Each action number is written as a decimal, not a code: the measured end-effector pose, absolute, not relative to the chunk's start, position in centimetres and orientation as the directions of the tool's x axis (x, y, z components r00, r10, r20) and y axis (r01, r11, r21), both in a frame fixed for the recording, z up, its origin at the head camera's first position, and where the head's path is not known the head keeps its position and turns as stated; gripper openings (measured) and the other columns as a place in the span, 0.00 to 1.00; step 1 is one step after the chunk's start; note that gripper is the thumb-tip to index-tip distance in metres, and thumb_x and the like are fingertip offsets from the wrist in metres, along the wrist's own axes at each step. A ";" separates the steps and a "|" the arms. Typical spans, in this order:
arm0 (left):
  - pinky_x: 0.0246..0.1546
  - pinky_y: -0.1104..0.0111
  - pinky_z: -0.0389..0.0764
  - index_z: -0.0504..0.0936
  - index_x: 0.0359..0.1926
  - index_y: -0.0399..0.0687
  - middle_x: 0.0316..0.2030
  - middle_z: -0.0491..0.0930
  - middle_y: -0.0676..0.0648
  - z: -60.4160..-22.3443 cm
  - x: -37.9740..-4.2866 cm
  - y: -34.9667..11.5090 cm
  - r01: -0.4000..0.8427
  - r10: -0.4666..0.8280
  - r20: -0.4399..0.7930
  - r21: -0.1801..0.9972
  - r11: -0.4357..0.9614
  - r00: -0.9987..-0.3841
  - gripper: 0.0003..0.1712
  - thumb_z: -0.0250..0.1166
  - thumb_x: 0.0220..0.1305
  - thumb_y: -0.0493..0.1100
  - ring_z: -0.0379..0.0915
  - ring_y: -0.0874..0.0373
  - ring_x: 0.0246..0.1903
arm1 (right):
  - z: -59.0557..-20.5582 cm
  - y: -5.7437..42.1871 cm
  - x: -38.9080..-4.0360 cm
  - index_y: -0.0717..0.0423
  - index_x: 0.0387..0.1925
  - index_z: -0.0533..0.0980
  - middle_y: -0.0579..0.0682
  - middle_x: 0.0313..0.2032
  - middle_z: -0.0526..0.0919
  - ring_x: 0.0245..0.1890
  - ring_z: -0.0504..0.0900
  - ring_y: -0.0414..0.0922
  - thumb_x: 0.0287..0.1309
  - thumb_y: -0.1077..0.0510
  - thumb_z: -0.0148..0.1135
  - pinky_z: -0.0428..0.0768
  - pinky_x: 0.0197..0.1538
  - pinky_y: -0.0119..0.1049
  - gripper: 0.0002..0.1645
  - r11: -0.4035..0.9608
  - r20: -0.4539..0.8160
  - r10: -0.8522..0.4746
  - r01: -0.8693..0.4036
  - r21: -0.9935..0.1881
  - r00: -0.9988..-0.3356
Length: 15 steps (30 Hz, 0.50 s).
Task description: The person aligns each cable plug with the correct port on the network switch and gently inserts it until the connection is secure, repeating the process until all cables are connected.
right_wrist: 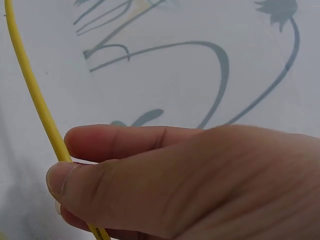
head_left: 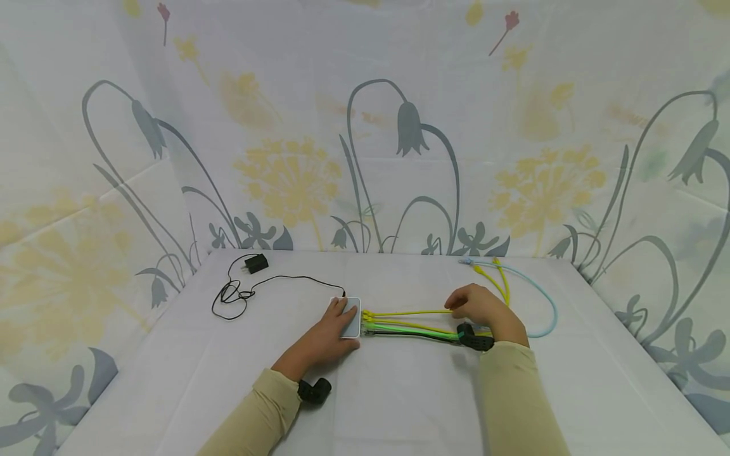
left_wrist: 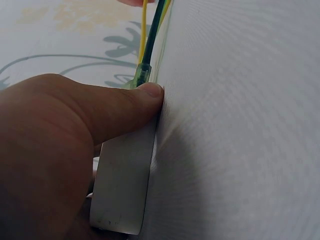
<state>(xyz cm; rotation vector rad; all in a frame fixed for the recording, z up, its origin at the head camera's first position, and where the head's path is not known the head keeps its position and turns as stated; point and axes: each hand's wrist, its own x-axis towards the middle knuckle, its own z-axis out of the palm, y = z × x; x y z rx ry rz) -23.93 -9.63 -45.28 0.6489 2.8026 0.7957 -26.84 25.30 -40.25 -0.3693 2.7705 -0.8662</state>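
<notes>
My left hand (head_left: 325, 341) lies over a small white network switch (head_left: 353, 322), its thumb along the near side and its fingers reaching across the top to the far side. In the left wrist view the thumb presses the switch's pale side wall (left_wrist: 125, 175), close to a green cable plug (left_wrist: 142, 75). Several network cables run right from the switch: yellow, green (head_left: 407, 328) and black (head_left: 399, 335). My right hand (head_left: 483, 308) pinches the farthest yellow network cable (right_wrist: 37, 100) between thumb and fingers.
A black power adapter (head_left: 256, 263) lies at the back left, its thin black cord (head_left: 291, 277) looping on the white table and running to the switch. At the back right, a light blue cable (head_left: 552, 304) curves beyond my right hand, near yellow cable ends (head_left: 496, 263). A patterned cloth (head_left: 365, 190) hangs behind.
</notes>
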 end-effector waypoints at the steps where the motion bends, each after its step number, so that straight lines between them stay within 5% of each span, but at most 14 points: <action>1: 0.70 0.49 0.55 0.57 0.74 0.46 0.76 0.44 0.40 -45.3 -23.9 -9.6 0.364 0.447 -0.032 0.531 0.765 -0.894 0.42 0.63 0.65 0.51 0.31 0.43 0.77 | -40.3 25.4 -26.8 0.56 0.40 0.84 0.49 0.41 0.87 0.45 0.81 0.48 0.54 0.63 0.65 0.77 0.49 0.44 0.10 0.793 -0.123 -0.302 -0.178 -0.582 -0.945; 15: 0.71 0.48 0.55 0.57 0.74 0.46 0.77 0.44 0.41 -45.1 -23.8 -9.6 0.351 0.438 -0.040 0.534 0.769 -0.898 0.42 0.64 0.65 0.51 0.31 0.44 0.77 | -40.8 25.8 -27.0 0.55 0.32 0.83 0.50 0.33 0.84 0.35 0.77 0.48 0.50 0.56 0.70 0.74 0.39 0.42 0.08 0.861 -0.070 -0.103 -0.054 -0.506 -0.992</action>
